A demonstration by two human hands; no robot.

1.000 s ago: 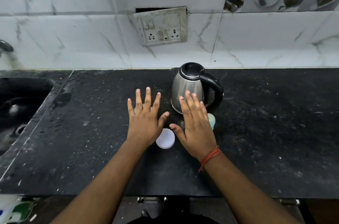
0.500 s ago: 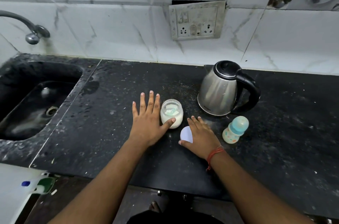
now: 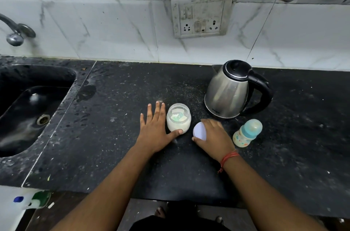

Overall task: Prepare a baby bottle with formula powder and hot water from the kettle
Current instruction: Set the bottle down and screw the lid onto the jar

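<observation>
A black stone counter [image 3: 94, 155] carries a steel kettle [image 3: 227, 94] near the wall. The left hand [image 3: 154, 132] lies flat with straight fingers, thumb touching an open jar [image 3: 178, 119] of white powder just beside it. The right hand [image 3: 216, 139] curls round a pale round lid [image 3: 199, 132], tilted on edge. A capped baby bottle [image 3: 247, 133] stands right of that hand, below the kettle.
</observation>
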